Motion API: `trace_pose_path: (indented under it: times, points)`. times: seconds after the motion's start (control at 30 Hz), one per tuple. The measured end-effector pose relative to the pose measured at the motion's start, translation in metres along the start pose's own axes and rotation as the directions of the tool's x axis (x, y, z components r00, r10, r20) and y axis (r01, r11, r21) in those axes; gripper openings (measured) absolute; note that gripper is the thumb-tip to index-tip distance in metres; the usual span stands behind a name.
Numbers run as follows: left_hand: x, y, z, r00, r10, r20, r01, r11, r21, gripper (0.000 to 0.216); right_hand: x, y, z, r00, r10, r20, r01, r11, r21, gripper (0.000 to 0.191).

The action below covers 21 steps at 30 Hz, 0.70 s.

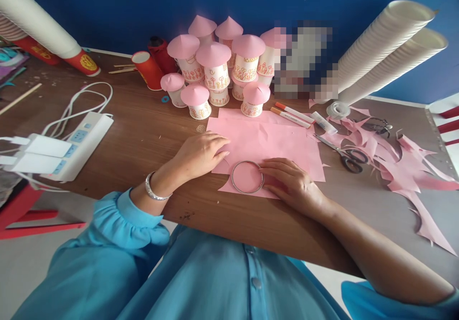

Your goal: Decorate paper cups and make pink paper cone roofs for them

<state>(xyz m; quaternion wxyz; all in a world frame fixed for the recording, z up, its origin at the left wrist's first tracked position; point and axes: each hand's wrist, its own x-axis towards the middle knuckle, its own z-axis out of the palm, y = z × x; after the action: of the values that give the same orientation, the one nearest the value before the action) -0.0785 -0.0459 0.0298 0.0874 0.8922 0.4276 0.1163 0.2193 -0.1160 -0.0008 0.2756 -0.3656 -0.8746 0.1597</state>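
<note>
**Both grips flat on pink paper**

The left grip (pixel 201 155) and right grip (pixel 290 183) lie spread, clasping nothing. On the wooden counter (pixel 143 133) lies the pink paper (pixel 272 143); on its near edge, the metal ring (pixel 247 177), touching right fingertips (pixel 265 167).

We see a cluster of paper cups with pink cone lids (pixel 215 73) at the back of the wooden table (pixel 143 133). A white power strip (pixel 68 150) lies at the left with its cable looped behind it. Scissors (pixel 344 155) rest among pink paper scraps (pixel 405 167) on the right, near two markers (pixel 292 114) and a tape roll (pixel 337 110). Long stacks of white cups (pixel 390 47) lean against the blue wall (pixel 143 4).
</note>
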Motion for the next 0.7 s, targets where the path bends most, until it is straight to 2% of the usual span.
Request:
trace_pose_path:
  times: [0.4, 0.53, 0.63, 0.7]
  points:
    - [-0.001, 0.002, -0.003, 0.999, 0.014, -0.041, -0.014, 1.0, 0.015, 0.028, 0.001, 0.0, -0.004, 1.0, 0.01, 0.0, -0.01, 1.0, 0.029, 0.035]
    - [-0.006, 0.014, -0.013, 0.989, 0.073, -0.128, -0.069, 0.997, 0.03, 0.028, 0.003, 0.001, -0.015, 0.99, 0.04, -0.134, -0.039, 0.999, 0.012, 0.03]
    - [-0.014, 0.037, -0.017, 0.973, 0.15, -0.175, -0.14, 0.988, 0.069, 0.028, 0.003, 0.004, -0.026, 0.968, 0.091, -0.234, -0.103, 0.994, -0.041, 0.025]
    - [-0.021, 0.056, -0.014, 0.962, 0.222, -0.161, -0.209, 0.973, 0.095, 0.03, 0.003, 0.006, -0.032, 0.955, 0.102, -0.28, -0.124, 0.99, -0.061, 0.022]
